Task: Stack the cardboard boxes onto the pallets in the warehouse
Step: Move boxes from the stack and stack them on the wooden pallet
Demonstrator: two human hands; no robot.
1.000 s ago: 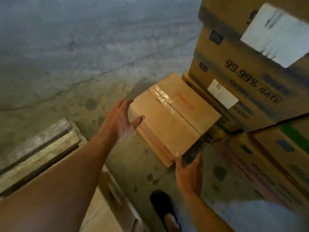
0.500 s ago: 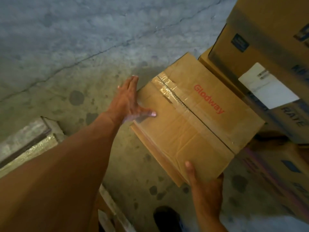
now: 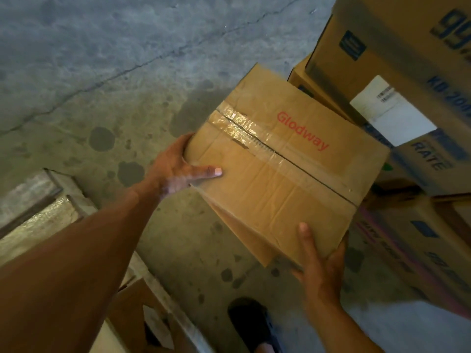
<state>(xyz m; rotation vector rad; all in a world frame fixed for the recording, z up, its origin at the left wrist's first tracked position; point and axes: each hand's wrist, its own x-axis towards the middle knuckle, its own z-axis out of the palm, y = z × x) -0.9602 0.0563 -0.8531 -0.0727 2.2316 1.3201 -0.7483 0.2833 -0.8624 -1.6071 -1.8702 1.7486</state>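
fingers of left hand [image 3: 175, 169] were hidden behind the box [image 3: 285, 179] side; fingers of right hand [image 3: 321, 263] hidden under its near corner. stacked cartons [image 3: 407, 59] ran off the right edge, print cut short. white label [image 3: 392, 110] text was too small to read. pallet [image 3: 38, 207] cropped at left.

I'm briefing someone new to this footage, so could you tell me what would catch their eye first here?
A taped cardboard box with red Glodway lettering fills the centre, gripped by the left hand at its left corner and the right hand at its near corner. A stack of printed boxes rises on the right, and a pallet lies at lower left on the stained floor.
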